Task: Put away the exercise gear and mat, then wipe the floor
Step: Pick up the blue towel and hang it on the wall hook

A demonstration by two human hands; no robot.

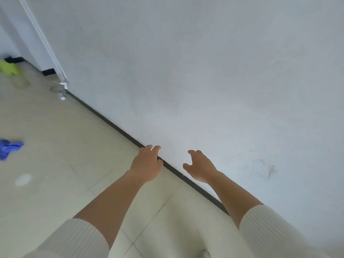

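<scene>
Your left hand (pixel 147 163) & right hand (pixel 200 167): both open, empty, by the wall (pixel 204 71). Blue cloth (pixel 9 148), maybe a yellow-green rag (pixel 9 68), lie on the floor (pixel 65 136).

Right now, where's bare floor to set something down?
Bare tile between the left hand, the blue cloth and the black baseboard. Also near the sleeves. Crowded only far left: yellow-green item and metal fitting by the door frame.

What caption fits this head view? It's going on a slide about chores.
Both empty hands, left hand and right hand, reach toward the white wall; a purple cloth lies on the tiled floor.
</scene>
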